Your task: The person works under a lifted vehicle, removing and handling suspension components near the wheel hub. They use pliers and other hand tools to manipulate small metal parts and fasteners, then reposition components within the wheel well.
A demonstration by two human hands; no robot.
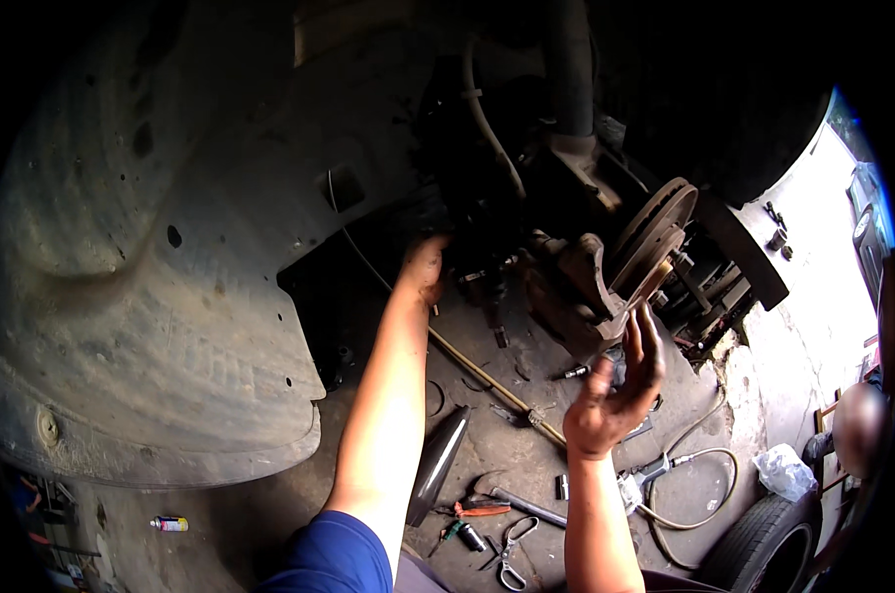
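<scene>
Two bare hands are up inside the wheel arch. Left hand (423, 265) reaches deep toward the dark hub area behind the caliper (578, 287); its fingers vanish into shadow, so I cannot tell whether they grip anything. Right hand (620, 381) is raised just below the brake disc (655, 232), palm toward the camera, greasy fingers (637, 341) spread loosely, pinching nothing, fingertips close under the caliper's lower edge. Disc sits right of centre, tilted on edge, caliper bolted up against its left side. A brake hose (487, 128) curves down from above. Big grey arch liner (161, 296) fills the left. Down on the floor: a long rod (492, 381) lying diagonally, a hammer (521, 504), pliers (511, 553), an orange-handled tool (482, 508), an air tool with hose (655, 474), and a tyre (773, 539) at lower right.
</scene>
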